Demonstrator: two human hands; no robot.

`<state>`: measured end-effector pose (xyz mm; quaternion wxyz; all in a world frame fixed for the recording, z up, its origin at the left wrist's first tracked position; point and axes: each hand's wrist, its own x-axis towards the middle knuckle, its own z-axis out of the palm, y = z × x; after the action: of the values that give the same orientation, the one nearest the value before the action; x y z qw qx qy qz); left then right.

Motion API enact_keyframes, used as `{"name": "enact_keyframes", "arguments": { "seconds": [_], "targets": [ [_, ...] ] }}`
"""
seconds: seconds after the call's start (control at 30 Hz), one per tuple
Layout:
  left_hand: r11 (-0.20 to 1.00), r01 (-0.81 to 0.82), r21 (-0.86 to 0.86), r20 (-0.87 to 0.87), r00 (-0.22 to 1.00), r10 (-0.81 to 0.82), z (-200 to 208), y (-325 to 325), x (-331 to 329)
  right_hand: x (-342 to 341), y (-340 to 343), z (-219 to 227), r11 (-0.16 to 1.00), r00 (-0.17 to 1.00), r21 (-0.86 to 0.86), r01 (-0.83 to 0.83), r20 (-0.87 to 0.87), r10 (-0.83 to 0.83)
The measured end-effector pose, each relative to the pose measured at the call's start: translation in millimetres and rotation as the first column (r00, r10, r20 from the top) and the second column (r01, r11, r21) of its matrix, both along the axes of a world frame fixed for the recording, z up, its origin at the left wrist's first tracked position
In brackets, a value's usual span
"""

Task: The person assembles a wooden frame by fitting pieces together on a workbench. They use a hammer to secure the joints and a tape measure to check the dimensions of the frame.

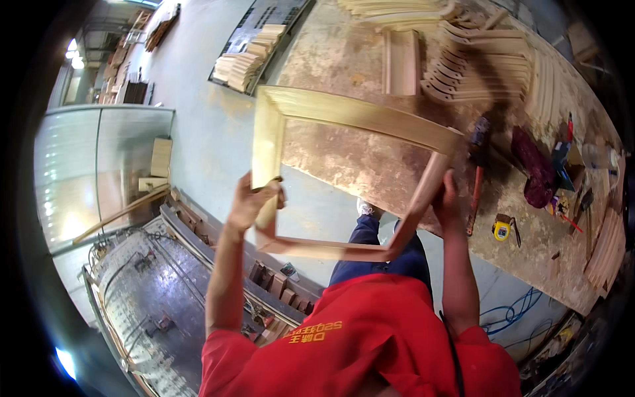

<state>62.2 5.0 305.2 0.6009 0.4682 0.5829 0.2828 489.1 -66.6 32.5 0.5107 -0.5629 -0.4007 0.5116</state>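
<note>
Between my two hands I hold up a rectangular wooden frame [357, 114], pale and unpainted, with an open middle. My left hand [254, 200] is closed around its left side, with the fingers curling over the inner edge. At the opposite side, my right hand [448, 198] grips the right rail near its middle; most of those fingers are hidden behind the wood. The frame is tilted, and its far right part overlaps the worktable [331, 73] in the view. Just beyond its right corner lies a hammer [477, 159] with a dark head and red handle.
Curved wooden pieces [483, 69] are stacked at the table's back. A yellow tape measure [502, 229] and a dark red cloth bag [532, 169] lie at right. Left stands a dark metal-topped machine [159, 298]; a low rack [254, 49] of wood pieces is on the floor. Blue hose [512, 311] lies right.
</note>
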Motion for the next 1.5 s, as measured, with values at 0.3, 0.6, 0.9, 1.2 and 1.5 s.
{"name": "enact_keyframes", "arguments": {
  "seconds": [0.3, 0.6, 0.9, 1.2, 1.5],
  "targets": [
    [1.000, -0.016, -0.023, 0.114, 0.993, 0.019, -49, -20, 53, 52, 0, 39, 0.920, 0.757, -0.371, 0.127, -0.563, -0.332],
    [0.998, -0.050, -0.033, 0.120, 0.991, 0.054, -52, -28, 48, 49, 2, 54, 0.914, 0.788, -0.389, 0.115, -0.525, -0.322],
    [0.995, -0.071, -0.069, 0.153, 0.985, 0.081, -61, -36, 39, 39, 6, 65, 0.908, 0.826, -0.404, 0.111, -0.471, -0.311],
    [0.988, -0.097, -0.118, 0.158, 0.981, 0.115, -69, -41, 34, 34, 13, 73, 0.887, 0.860, -0.443, 0.132, -0.393, -0.325],
    [0.978, -0.131, -0.163, 0.173, 0.972, 0.159, -73, -39, 31, 32, 28, 87, 0.847, 0.900, -0.526, 0.076, -0.329, -0.285]
  ]
}}
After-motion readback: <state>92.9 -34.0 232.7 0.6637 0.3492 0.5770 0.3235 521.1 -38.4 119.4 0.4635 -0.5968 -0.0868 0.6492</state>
